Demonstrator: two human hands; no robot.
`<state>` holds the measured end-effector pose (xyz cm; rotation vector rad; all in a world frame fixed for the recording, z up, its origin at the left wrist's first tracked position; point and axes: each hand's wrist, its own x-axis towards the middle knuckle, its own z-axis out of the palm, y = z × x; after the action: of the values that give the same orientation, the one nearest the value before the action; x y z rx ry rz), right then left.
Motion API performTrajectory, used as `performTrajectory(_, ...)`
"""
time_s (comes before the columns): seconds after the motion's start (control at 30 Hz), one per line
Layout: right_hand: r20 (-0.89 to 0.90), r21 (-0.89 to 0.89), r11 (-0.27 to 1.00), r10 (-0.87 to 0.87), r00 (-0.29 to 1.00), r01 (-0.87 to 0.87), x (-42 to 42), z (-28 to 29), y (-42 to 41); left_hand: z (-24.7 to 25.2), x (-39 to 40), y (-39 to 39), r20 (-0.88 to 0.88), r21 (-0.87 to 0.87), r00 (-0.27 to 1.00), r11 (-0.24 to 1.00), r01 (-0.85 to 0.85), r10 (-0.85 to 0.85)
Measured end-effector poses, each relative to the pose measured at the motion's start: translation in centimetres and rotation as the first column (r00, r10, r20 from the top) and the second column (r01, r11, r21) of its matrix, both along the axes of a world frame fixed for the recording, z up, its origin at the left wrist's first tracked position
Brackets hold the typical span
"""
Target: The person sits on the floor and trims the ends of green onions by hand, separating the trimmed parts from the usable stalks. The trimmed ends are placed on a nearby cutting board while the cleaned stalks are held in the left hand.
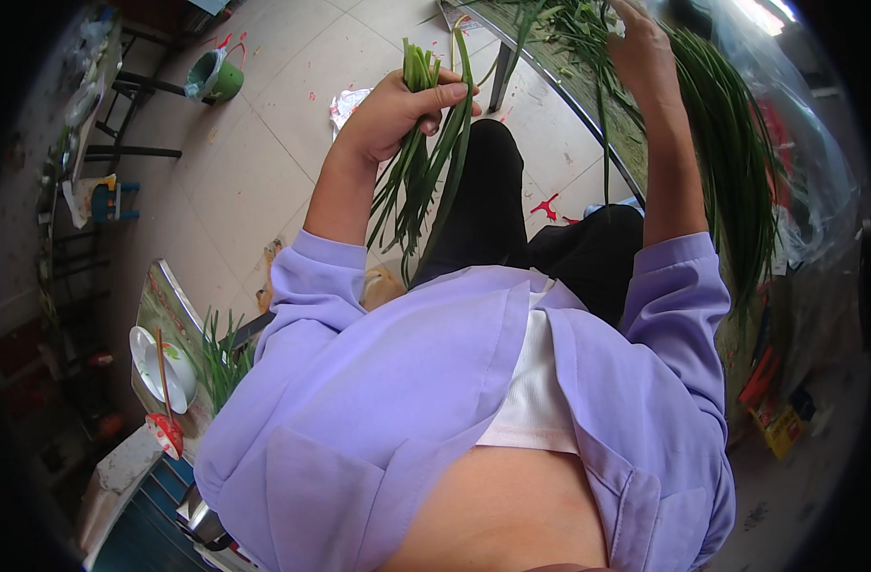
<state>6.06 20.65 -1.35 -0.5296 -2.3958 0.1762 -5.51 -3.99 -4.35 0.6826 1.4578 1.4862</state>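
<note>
My left hand (424,104) grips a small bunch of green chives (417,161), with the cut pale ends upward and the leaves hanging down over my knee. One longer leaf arches beside my thumb. At the upper right, my right hand (643,53) is over the table (585,96), among loose chives (567,28). Its fingertips lie close to the top rim of the view, so whether they pinch anything cannot be seen. Right of that forearm, a large heap of long chives (721,157) droops along the table.
A green bin (226,80) with a plastic liner stands on the tiled floor (278,143). Behind my left sleeve, a tan-furred animal (381,287) partly shows. White bowls (181,375) and more chives (224,361) rest on a surface at left. Clear plastic sheeting (800,136) hangs at right.
</note>
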Motion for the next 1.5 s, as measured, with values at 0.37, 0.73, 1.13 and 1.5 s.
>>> performTrajectory(0.37,-0.311,-0.753,0.352,0.554,0.772,-0.556,-1.1,-5.6,-10.3,-0.5,-0.2,0.6,0.059,-0.017,0.988,0.99,-0.14,0.141)
performTrajectory(0.73,-0.289,-0.954,-0.066,0.457,0.841,-0.292,-0.3,-4.9,-10.3,-1.1,-0.6,0.1,0.02,-0.026,0.982,0.982,-0.189,0.19)
performTrajectory(1.13,-0.32,-0.947,-0.153,0.434,0.842,-0.281,-0.5,-6.1,-10.7,-1.4,-0.5,0.3,0.006,-0.008,0.976,0.976,-0.218,0.218)
performTrajectory(1.5,-0.313,-0.854,0.255,0.446,0.839,-0.454,-0.6,-6.0,-10.0,-0.7,0.3,0.7,-0.27,-0.086,0.943,0.971,-0.225,0.194)
